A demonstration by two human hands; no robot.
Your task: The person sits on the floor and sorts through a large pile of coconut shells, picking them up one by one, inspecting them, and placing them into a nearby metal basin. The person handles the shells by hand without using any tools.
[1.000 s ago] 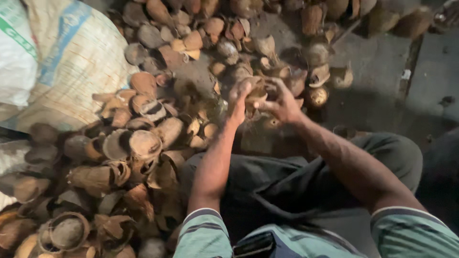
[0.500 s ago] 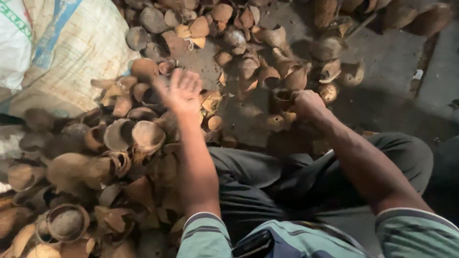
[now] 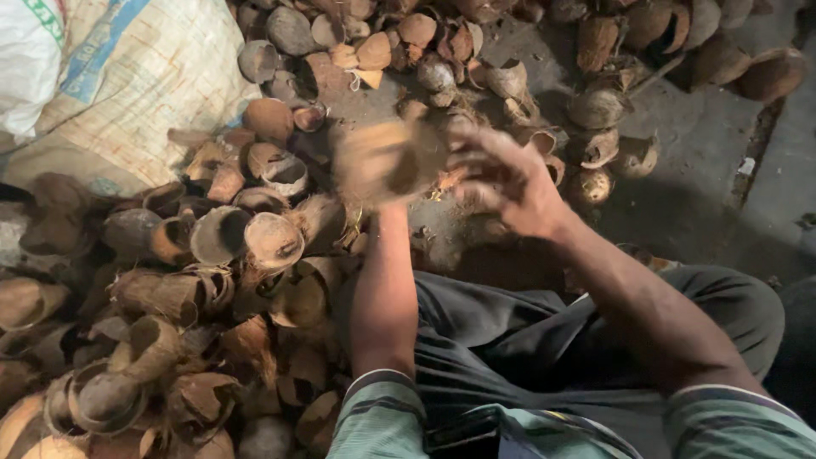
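My left hand [image 3: 380, 174] is raised in front of me and blurred by motion, closed on a brown coconut shell [image 3: 387, 157] that covers most of it. My right hand [image 3: 510, 183] is just to the right of the shell, fingers spread and pointing toward it; whether they touch it cannot be told from the blur. Both forearms reach out over my lap in dark trousers [image 3: 527, 340]. Below the hands lies bare floor with small husk scraps.
A big heap of coconut shell halves and husks [image 3: 212, 255] fills the left side. More shells [image 3: 595, 110] are strewn across the top. A woven plastic sack [image 3: 144, 85] and a white bag [image 3: 25, 59] lie upper left. Grey concrete floor [image 3: 722, 178] shows at right.
My left hand, open over the heap half a second ago, has come back to the middle holding a shell. My right hand has lifted off the floor shells and moved toward it.
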